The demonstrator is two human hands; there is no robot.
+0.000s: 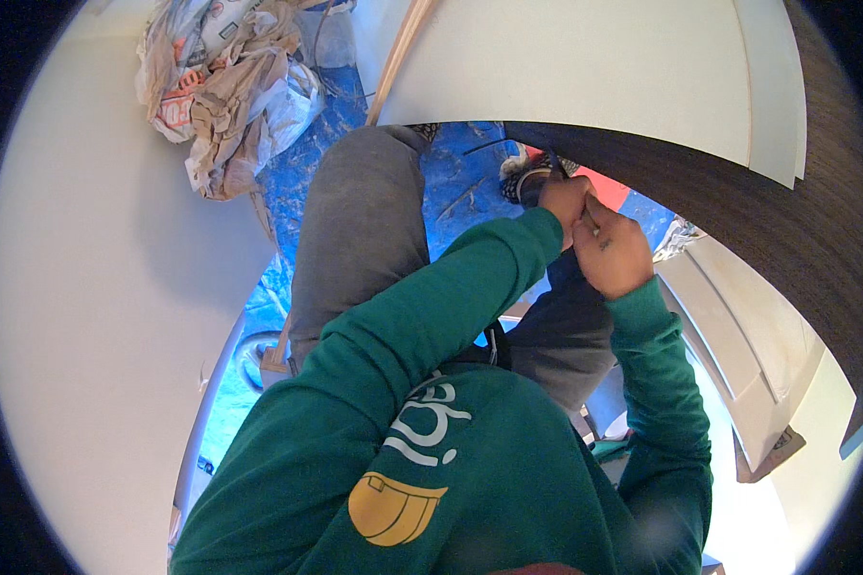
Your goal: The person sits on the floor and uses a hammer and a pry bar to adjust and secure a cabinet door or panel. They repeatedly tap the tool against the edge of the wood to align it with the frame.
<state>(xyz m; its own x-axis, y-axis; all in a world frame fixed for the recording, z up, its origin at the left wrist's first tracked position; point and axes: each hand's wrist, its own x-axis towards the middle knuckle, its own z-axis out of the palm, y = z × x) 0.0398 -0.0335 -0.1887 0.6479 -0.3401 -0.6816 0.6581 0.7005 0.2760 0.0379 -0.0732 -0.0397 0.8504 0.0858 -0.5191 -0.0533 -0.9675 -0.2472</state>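
My left hand [564, 204] and my right hand [616, 253] meet in front of me, above my right leg and close to the lower edge of a dark wood-grain panel [700, 187]. Both are closed, with thumbs and fingertips pressed together. A small pale bit shows between the right fingers, too little to name. Just beyond the left hand a thin dark piece sticks up; whether the hand holds it I cannot tell. My forearms, in green sleeves, partly hide my lap.
Blue sheeting [455, 206] covers the floor under my legs. Crumpled paper and plastic bags [235, 105] lie at the far left. A large white panel [585, 67] stands ahead, a pale wall [96, 259] at left, and light-coloured boards [738, 326] at right.
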